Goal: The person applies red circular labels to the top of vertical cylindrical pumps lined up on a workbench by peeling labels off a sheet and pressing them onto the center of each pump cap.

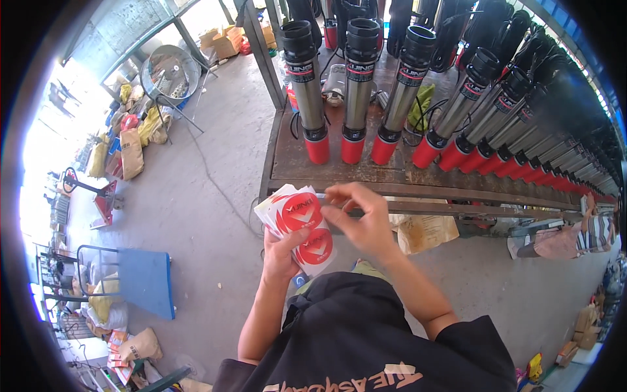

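Note:
My left hand [283, 252] holds a fanned stack of sticker sheets [307, 262] with round red labels, its thumb lying across the front sheet. At the upper right edge of the stack is my right hand [360, 215], slightly blurred, thumb and fingers bent close to the top red label; whether it pinches a sheet's edge cannot be made out. Beyond both hands, steel-bodied submersible pumps [355, 103] with black tops and red bases stand upright in a long row on a brown workbench [299, 169].
Coiled black cables [443, 44] crowd behind the pumps. A metal rail [441, 208] runs along the bench's near side. On the left are a blue platform cart [144, 281], a red pallet jack [104, 203] and sacks [131, 154]. Another person [563, 242] is at the far right.

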`<state>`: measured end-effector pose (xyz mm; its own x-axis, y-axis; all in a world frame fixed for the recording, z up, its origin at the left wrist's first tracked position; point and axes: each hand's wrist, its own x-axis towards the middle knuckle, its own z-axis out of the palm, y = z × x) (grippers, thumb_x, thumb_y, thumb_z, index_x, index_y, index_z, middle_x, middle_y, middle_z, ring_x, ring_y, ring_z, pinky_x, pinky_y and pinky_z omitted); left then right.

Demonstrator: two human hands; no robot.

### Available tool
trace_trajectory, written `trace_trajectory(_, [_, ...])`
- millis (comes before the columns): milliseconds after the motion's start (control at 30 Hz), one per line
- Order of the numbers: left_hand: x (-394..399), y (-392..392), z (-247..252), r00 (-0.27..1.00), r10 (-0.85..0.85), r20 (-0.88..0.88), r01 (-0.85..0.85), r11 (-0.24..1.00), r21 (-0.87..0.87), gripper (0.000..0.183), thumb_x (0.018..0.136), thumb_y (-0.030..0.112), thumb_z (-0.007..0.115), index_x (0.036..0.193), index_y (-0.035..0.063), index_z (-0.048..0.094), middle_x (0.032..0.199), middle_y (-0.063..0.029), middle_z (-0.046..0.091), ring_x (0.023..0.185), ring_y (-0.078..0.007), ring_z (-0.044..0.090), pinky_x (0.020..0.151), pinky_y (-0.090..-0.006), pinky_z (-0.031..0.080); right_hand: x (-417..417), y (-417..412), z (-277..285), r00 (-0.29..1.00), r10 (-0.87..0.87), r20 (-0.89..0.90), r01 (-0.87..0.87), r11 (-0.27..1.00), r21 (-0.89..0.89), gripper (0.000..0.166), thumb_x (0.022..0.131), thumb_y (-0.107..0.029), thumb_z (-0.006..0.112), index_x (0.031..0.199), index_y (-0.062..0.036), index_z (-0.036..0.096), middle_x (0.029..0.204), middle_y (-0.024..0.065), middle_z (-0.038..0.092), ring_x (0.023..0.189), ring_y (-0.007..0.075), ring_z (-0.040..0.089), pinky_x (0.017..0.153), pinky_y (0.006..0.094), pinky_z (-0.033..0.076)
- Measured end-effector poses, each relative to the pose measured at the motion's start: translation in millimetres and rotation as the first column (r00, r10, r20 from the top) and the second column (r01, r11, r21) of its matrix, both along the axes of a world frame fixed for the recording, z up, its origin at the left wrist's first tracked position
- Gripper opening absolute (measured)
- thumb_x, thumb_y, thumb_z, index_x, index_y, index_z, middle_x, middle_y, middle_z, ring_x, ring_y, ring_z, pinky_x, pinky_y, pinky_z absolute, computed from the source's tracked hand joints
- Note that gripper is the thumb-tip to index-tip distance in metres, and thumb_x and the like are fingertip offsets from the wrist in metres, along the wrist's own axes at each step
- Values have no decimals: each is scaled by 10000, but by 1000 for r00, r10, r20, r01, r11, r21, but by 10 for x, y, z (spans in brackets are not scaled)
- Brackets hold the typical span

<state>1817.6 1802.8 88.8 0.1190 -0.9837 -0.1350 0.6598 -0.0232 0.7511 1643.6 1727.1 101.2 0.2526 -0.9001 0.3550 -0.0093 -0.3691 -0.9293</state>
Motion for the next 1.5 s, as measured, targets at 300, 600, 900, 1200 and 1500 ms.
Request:
trace_trajectory(300, [263, 46, -195, 926, 48, 374, 2, 991, -133, 493, 862, -81, 665, 1338, -14, 555, 1219, -104, 676, 1120, -192, 663, 960, -358, 554, 423, 232, -17, 976, -200, -89, 195, 978, -70, 260, 827, -58, 827, 1073, -17, 750, 952, 97, 786, 844, 176, 757, 715, 279, 548])
trace_trajectory(600, [417, 37, -389, 599, 192, 778, 26, 966, -258, 489, 898, -77, 658, 1375, -19, 567, 1166, -106, 688, 1005, -158, 685, 888, -293, 546, 754, 392, -239, 915, -324, -240, 317, 946, -70, 245, 827, -22, 800, 1067, -7, 751, 911, 108, 783, 822, 179, 771, 642, 266, 553])
trace_trajectory(900, [612, 105, -488, 473, 295, 830, 75, 926, -371, 497, 892, -44, 662, 1377, -16, 558, 1193, -157, 689, 1037, -239, 708, 913, -336, 542, 991, 512, -325, 878, -378, -294, 360, 926, -115, 209, 815, -6, 787, 1018, -9, 736, 883, 112, 765, 792, 214, 762, 648, 291, 562])
trace_trajectory(1200, [745, 165, -481, 454, 311, 835, 71, 922, -382, 510, 861, -56, 676, 1357, -36, 559, 1199, -175, 700, 1043, -281, 712, 939, -371, 528, 1191, 631, -321, 851, -421, -313, 404, 907, -122, 259, 832, -35, 762, 1089, -31, 730, 953, 124, 767, 827, 252, 762, 655, 322, 571])
trace_trajectory(1500, [759, 259, -527, 392, 303, 869, 130, 917, -378, 535, 820, -65, 659, 1343, -43, 546, 1216, -253, 652, 1100, -445, 665, 949, -441, 539, 1272, 806, -311, 739, -494, -459, 478, 864, -160, 221, 827, -111, 746, 1048, -99, 746, 893, 117, 753, 808, 317, 737, 690, 390, 571])
